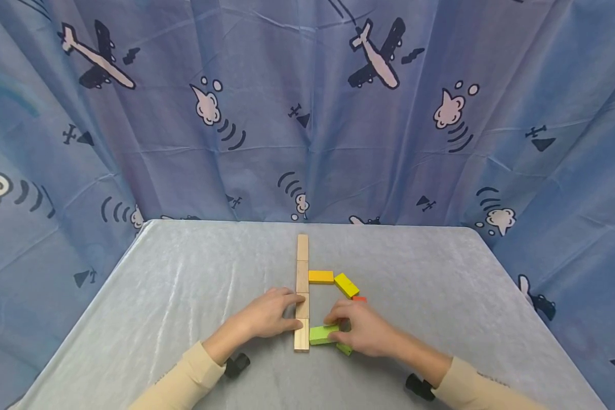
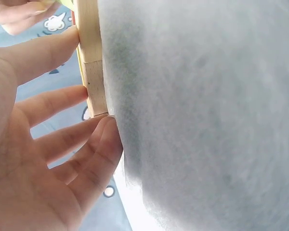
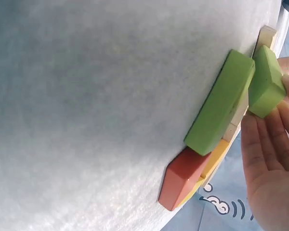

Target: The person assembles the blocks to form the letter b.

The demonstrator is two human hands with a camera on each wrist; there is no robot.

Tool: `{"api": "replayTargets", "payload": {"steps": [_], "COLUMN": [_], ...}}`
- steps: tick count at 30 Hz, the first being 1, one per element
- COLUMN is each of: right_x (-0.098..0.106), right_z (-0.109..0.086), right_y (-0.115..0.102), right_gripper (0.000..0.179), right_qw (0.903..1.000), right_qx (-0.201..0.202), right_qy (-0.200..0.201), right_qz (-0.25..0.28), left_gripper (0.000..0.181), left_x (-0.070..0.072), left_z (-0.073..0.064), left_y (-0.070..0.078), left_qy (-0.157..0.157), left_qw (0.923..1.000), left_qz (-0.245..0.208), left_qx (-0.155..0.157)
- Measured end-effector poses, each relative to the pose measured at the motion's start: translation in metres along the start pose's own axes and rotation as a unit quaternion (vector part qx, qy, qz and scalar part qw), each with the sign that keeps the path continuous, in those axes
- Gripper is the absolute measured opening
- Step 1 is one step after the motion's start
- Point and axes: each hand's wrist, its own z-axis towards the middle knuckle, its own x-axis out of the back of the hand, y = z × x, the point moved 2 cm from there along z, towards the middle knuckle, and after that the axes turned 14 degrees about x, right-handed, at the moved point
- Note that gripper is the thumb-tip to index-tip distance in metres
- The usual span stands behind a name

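the left hand (image 1: pixel 269 315) lies with straight, slightly spread fingers (image 2: pixel 62 98) touching the side of a line of plain wooden blocks (image 1: pixel 302 291) on the grey cloth-covered surface (image 1: pixel 174 296). just right, the right hand (image 1: pixel 364 328) pinches a smooth green block (image 1: pixel 322 334) whose end meets that line, near yellow blocks (image 1: pixel 333 280) and a red block (image 3: pixel 185 175).

Table (image 1: pixel 184 296): grey cloth cover.
Natural blocks (image 1: pixel 302 267): straight row.
Coloured blocks (image 1: pixel 333 282): arc beside row.
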Motion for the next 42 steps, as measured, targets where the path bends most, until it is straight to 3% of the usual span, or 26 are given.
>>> {"api": "replayTargets", "payload": {"steps": [7, 21, 42], "right_x": [-0.004, -0.007, -0.013], "right_z": [-0.002, 0.004, 0.001], "right_y": [-0.001, -0.007, -0.005], "right_gripper": [0.024, 0.025, 0.026], "right_qw": [0.9996, 0.9951, 0.9967], "right_qx": [-0.017, -0.006, 0.002], "right_qy": [-0.017, -0.064, -0.064], "right_qz": [-0.018, -0.075, -0.049], "left_gripper": [0.055, 0.056, 0.055], "left_x": [-0.001, 0.0, -0.001], "left_z": [0.0, 0.0, 0.001], "left_y": [-0.001, -0.001, -0.002], "left_qy": [0.0, 0.0, 0.002], "left_qw": [1.0, 1.0, 1.0], "left_qz": [0.002, 0.0, -0.001], "left_qx": [0.001, -0.002, -0.003]}}
